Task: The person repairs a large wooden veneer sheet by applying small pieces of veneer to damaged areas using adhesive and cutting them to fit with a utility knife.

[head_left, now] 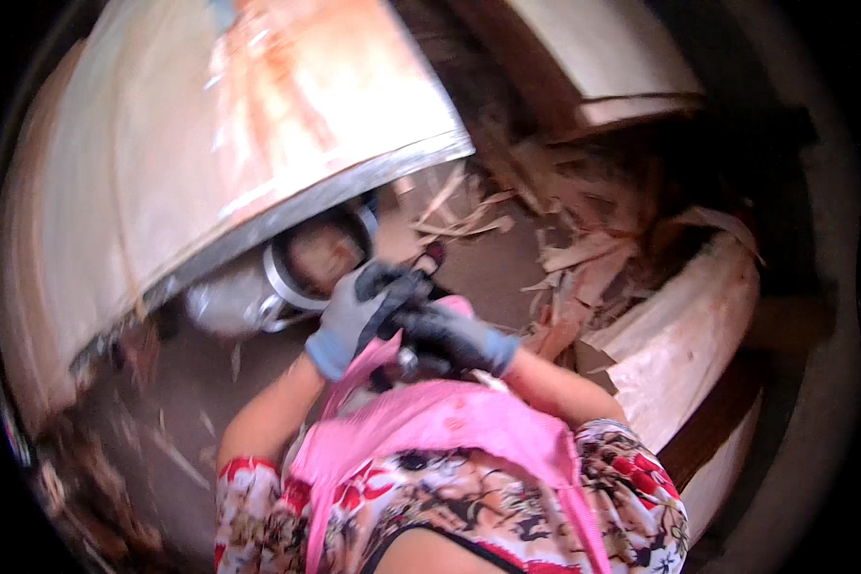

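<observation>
My left hand (352, 311) and my right hand (457, 337) meet in front of my waist, both in grey work gloves with dark coating and blue cuffs. Their fingers are curled together, and blur hides what lies between them. A pink apron (440, 416) bunches up around both hands, with folds of it against the gloves. Below the fingers a small shiny spot shows, too blurred to name.
Ahead on the left, a metal-edged table (354, 182) carries pale wood sheets (177, 124). Under its edge sits a round metal-rimmed container (282, 273). Torn wood strips (584, 258) litter the floor at right, beside a curved bundle of wood sheets (689, 330). Another sheet stack (607, 48) lies far right.
</observation>
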The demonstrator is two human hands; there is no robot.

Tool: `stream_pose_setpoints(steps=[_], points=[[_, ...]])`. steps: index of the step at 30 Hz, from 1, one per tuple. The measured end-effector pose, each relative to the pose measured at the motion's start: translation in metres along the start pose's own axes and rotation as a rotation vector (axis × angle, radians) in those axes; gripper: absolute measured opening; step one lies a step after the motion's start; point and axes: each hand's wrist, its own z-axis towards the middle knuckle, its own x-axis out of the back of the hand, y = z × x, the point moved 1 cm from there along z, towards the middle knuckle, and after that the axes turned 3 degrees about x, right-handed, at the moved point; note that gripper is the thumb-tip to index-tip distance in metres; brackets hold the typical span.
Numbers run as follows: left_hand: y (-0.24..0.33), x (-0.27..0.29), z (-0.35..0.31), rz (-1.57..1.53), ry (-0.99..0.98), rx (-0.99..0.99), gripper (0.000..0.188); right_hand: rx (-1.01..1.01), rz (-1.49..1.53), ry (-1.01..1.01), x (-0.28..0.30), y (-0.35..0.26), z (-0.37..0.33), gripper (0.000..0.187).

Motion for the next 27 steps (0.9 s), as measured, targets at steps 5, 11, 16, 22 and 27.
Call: stream_pose_setpoints(steps=[5, 11, 16, 22, 27], points=[[-0.001, -0.023, 0.002, -0.315, 0.104, 0.199, 0.014, 0.705, -0.566, -0.018, 0.009, 0.008, -0.007, 0.024], [-0.004, -0.023, 0.010, -0.197, 0.040, 0.096, 0.021, 0.079, 0.166, 0.033, -0.003, -0.007, -0.019, 0.041], [-0.017, -0.024, 0.007, -0.271, 0.088, 0.138, 0.015, 0.454, -0.218, 0.099, -0.002, 0.008, -0.011, 0.042], [-0.028, -0.026, 0.002, -0.273, 0.138, 0.073, 0.019, 0.825, -0.455, 0.194, -0.004, 0.030, -0.001, 0.043], [-0.026, -0.031, -0.003, -0.348, 0.172, 0.117, 0.017, 0.607, -0.469, 0.057, 0.004, 0.038, -0.002, 0.047]])
